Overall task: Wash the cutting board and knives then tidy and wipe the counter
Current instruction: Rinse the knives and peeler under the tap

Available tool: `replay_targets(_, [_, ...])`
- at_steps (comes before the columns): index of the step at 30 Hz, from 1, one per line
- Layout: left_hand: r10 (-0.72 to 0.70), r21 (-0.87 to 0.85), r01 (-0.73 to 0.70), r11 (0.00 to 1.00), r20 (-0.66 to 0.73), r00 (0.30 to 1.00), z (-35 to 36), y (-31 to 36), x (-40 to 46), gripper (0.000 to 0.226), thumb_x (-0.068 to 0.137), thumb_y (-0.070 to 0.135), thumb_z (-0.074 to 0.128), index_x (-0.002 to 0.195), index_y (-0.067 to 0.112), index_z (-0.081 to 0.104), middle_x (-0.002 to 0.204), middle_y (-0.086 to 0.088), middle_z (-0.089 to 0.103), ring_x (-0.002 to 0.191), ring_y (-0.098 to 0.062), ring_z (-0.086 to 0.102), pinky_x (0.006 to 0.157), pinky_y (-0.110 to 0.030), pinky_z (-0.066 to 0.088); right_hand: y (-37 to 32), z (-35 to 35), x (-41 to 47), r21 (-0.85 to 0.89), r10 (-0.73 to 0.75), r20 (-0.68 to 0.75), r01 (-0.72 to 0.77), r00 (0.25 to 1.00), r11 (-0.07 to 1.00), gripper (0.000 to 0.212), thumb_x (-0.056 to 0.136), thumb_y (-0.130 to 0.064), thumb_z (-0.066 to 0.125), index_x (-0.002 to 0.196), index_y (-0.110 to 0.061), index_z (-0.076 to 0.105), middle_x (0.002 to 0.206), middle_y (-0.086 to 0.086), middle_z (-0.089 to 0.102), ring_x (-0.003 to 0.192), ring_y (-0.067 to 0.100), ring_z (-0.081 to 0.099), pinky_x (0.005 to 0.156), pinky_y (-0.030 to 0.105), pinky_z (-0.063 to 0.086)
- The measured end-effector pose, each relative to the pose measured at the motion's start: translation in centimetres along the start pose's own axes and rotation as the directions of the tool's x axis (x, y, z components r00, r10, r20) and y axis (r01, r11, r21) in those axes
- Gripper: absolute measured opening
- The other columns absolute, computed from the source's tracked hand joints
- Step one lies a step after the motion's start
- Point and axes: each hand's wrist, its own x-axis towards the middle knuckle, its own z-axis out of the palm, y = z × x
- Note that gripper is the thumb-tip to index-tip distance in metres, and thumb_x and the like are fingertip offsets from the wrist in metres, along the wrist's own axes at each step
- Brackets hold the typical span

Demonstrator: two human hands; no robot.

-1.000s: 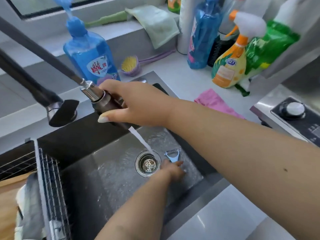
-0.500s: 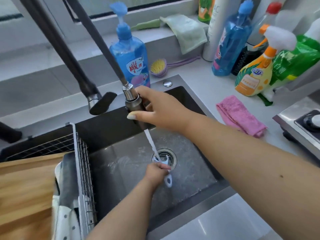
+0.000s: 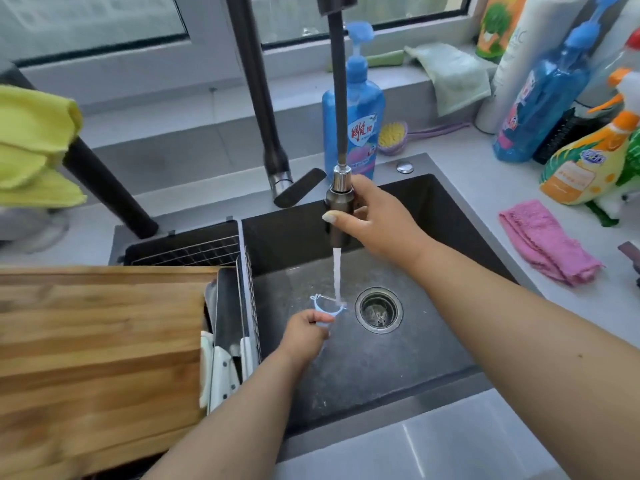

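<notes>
While the right hand wraps its fingers round the dark pull-out faucet sprayer head above the basin, the left hand pinches the handle of a small pale-blue Y-shaped peeler low in the dark speckled sink, its blade end right in the thin stream of water. Just right of the peeler sits the round steel drain, close but not touching. Left of the left forearm, a wire drying rack borders the basin, and white-handled knives stand in it, handles toward the camera. The big striped wooden cutting board lies over that rack's left side, its right edge beside the knives. Behind the sprayer hose stands the blue pump bottle of dish soap, with a yellow-bristled scrub brush just beside it. On the grey counter to the right lie a folded pink cloth and a cluster of spray bottles, well apart from both hands. A yellow cloth hangs at far left. The basin floor in front of the drain lies open, toward the sink's near rim.
</notes>
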Motion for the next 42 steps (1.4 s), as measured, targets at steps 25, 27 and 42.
replay_targets(25, [-0.205,-0.347,0.198,0.917,0.015,0.979,-0.5,1.9,-1.1,0.019,0.093,0.0,0.037,0.102,-0.004,0.053,0.069,-0.011,0.05,0.051,-0.014,0.041,0.04,-0.018,0.038,-1.0,0.7,-0.9,0.015,0.028,-0.014,-0.027,1.0,1.0,0.042,0.089,-0.038,0.064,0.124,-0.025,0.047,0.109,-0.008,0.058,0.093,0.014,0.059,0.089,0.031,0.051])
replay_targets(27, [-0.275,-0.497,0.292,0.817,0.11,0.955,-0.5,2.1,-1.1,0.024,0.098,0.007,0.028,0.092,-0.002,0.049,0.073,-0.015,0.057,0.055,-0.015,0.048,0.039,-0.018,0.043,-1.2,0.8,-1.2,0.032,0.032,-0.005,-0.032,0.999,0.999,0.042,0.089,-0.038,0.064,0.124,-0.025,0.047,0.11,-0.008,0.06,0.097,0.016,0.061,0.092,0.036,0.052])
replay_targets(42, [-0.268,-0.788,0.403,0.466,0.308,0.913,0.0,3.2,-0.1,0.036,0.1,0.006,0.029,0.125,-0.016,0.044,0.103,-0.032,0.061,0.059,-0.035,0.069,0.041,-0.033,0.056,-1.3,0.9,-0.4,0.028,0.02,0.017,-0.02,1.0,0.999,0.044,0.09,-0.038,0.062,0.127,-0.026,0.044,0.114,-0.011,0.056,0.1,0.012,0.058,0.094,0.034,0.051])
